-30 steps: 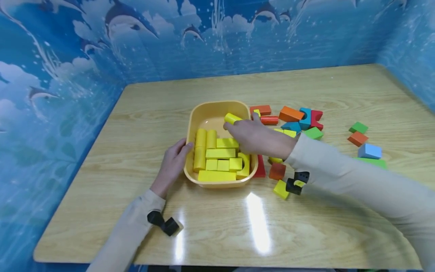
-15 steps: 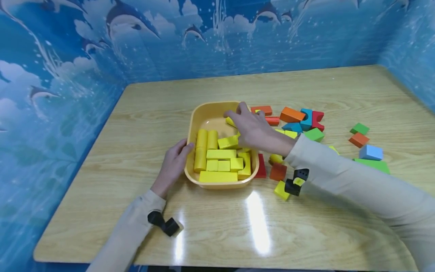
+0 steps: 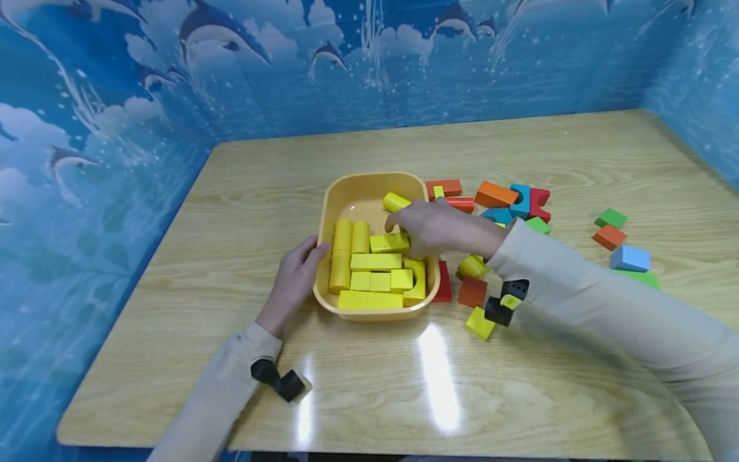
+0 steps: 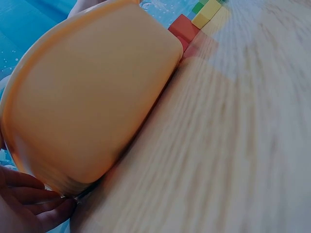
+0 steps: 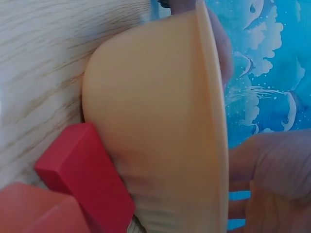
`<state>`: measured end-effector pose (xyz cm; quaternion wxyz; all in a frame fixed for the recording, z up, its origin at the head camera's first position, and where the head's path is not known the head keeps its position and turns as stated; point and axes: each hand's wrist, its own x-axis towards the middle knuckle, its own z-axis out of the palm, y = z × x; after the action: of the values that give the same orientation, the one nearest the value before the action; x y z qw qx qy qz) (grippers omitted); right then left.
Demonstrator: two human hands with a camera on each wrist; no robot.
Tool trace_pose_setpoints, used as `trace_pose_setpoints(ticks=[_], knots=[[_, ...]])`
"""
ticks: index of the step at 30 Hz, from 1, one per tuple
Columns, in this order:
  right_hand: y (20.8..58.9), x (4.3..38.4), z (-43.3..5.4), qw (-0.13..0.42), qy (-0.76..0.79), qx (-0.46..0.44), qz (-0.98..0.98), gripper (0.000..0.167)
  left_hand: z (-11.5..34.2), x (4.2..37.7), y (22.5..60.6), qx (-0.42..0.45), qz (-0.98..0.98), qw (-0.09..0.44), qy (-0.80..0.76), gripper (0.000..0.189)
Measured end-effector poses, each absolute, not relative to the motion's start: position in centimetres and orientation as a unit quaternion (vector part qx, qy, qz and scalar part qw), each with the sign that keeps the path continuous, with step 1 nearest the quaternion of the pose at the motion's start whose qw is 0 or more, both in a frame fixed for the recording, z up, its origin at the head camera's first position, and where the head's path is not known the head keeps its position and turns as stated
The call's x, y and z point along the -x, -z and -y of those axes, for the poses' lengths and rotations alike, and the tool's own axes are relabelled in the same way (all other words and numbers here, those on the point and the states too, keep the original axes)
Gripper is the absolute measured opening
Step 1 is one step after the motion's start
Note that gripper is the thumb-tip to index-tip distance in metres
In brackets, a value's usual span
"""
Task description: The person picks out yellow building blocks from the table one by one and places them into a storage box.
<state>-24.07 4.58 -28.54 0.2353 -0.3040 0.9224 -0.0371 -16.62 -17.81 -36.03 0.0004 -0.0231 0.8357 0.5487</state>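
Note:
My left hand (image 3: 293,276) grips the left rim of a pale orange plastic tub (image 3: 358,186), thumb over the edge. In the left wrist view, fingers (image 4: 29,194) lie against the tub's end. Yellow blocks fill the tub's near part: upright-looking cylinders (image 3: 342,256) at the left, a long block (image 3: 371,300) in front, an arch (image 3: 417,282) at the right. My right hand (image 3: 433,226) reaches over the right rim, fingers down inside, beside a yellow rectangular block (image 3: 389,243) and below a yellow cylinder (image 3: 396,202). The right fingertips are hidden, so any held block cannot be seen.
Right of the tub lie loose blocks: a red block (image 3: 443,282) against its wall, an orange cube (image 3: 472,292), a yellow block (image 3: 480,323), an orange block (image 3: 496,194) and a blue arch (image 3: 521,201). Farther right sits a light blue block (image 3: 630,258). A patterned wall (image 3: 369,70) bounds the table.
The right hand rose slightly, then lowered and shifted right within the tub. The yellow rectangular block beside it tilted and now lies flatter. The left hand stays on the rim.

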Motion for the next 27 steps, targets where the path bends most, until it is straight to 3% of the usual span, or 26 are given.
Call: trace_pose_setpoints(ticks=[12,21,23,27], knots=[[28.9,24.5,-5.3,0.244,0.036,0.335,-0.909,0.049,17.9,16.6,35.9,0.024,-0.837,0.0,-0.547,0.044],[27.9,23.5,-10.4,0.093,0.149,0.408,-0.896,0.042,17.7,16.6,36.1,0.023,-0.834,-0.003,-0.551,0.043],[27.8,23.2,-12.1,0.106,0.132,0.404,-0.899,0.04,17.7,16.6,36.0,0.022,-0.836,-0.003,-0.549,0.043],[28.5,22.5,-14.7,0.202,0.055,0.381,-0.901,0.046,17.8,16.5,36.0,0.023,-0.835,-0.006,-0.549,0.043]])
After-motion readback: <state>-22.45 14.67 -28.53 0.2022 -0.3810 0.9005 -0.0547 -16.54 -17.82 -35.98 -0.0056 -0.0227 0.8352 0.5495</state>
